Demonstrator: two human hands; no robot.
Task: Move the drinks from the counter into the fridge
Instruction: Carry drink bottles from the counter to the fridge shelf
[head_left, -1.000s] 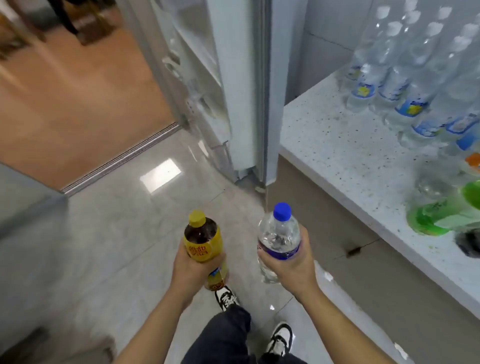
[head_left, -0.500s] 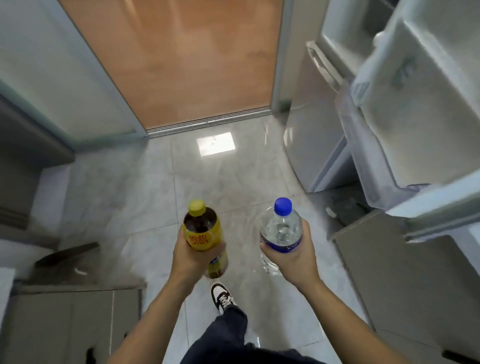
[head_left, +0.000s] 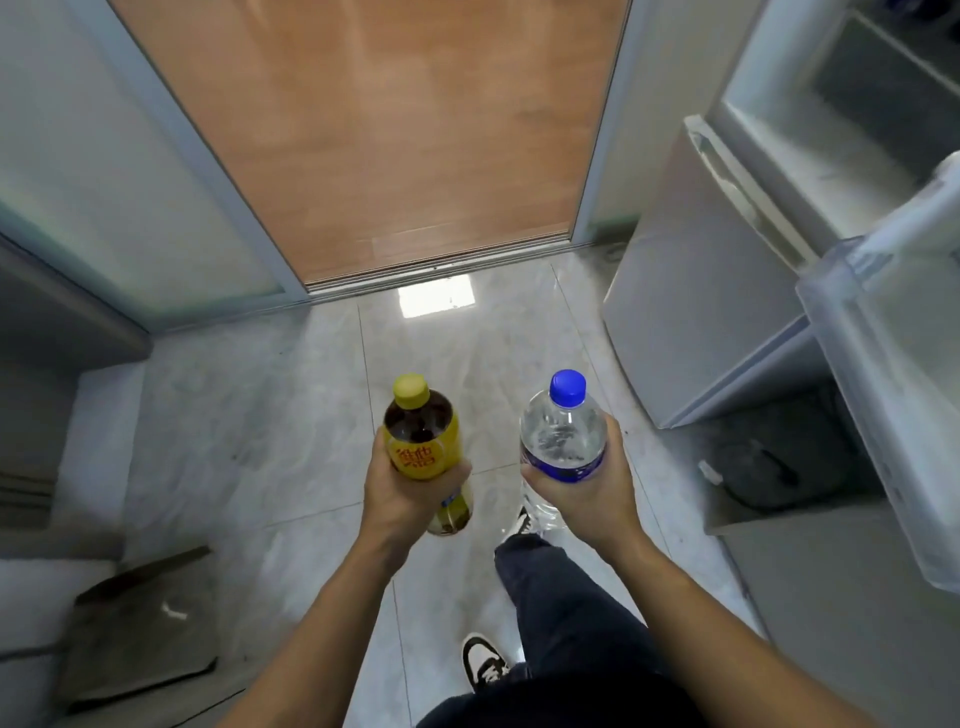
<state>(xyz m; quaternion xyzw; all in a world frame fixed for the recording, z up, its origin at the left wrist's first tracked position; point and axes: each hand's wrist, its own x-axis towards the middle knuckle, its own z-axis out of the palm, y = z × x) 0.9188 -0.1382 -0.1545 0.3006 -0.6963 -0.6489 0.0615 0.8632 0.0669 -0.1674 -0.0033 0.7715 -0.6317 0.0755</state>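
Head view
Left grip: the left hand (head_left: 402, 488) wraps its fingers round the tea bottle (head_left: 423, 441), dark drink, yellow cap and label, held upright over the tiled floor (head_left: 249, 415).
Right grip: the right hand (head_left: 587, 493) grips the water bottle (head_left: 563, 441), clear with blue cap and label, upright, just beside the tea bottle but apart.
Fridge: the fridge (head_left: 691, 312) stands to the right, its door shelf (head_left: 893, 395) swung out, well apart from both bottles.
Below: dark trousers (head_left: 561, 613) and a black-and-white shoe (head_left: 483, 662).

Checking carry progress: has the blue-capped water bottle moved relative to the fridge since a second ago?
Yes. The water bottle, gripped in the right hand, has passed around the open fridge door, which now sits to its right.
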